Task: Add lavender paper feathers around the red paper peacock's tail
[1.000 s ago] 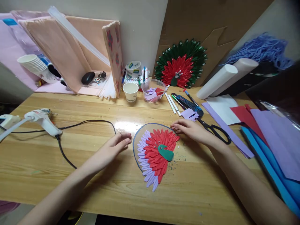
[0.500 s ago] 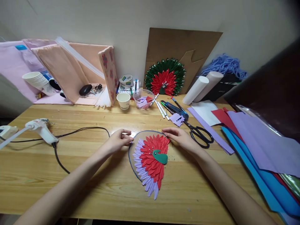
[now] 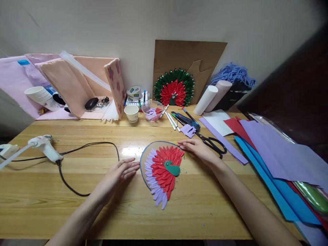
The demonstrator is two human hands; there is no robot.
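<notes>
A paper peacock craft (image 3: 161, 169) lies flat on the wooden table (image 3: 77, 191): red and lilac paper feathers, a green body, on a round card disc with a blue edge. My left hand (image 3: 118, 174) rests just left of the disc, fingers stretched out and apart, holding nothing. My right hand (image 3: 198, 148) lies at the disc's upper right edge, fingers extended and touching the rim, with nothing gripped.
A white glue gun (image 3: 43, 145) with a black cord lies at the left. Black scissors (image 3: 212, 143), markers (image 3: 176, 119), a paper cup (image 3: 131, 113), a clear bowl (image 3: 152, 111) and a finished green-and-red peacock (image 3: 174, 90) stand behind. Coloured paper sheets (image 3: 276, 150) cover the right side.
My left hand let go of the disc's upper left edge and dropped back toward me, fingers now spread. The camera tilted up, showing more of the wall.
</notes>
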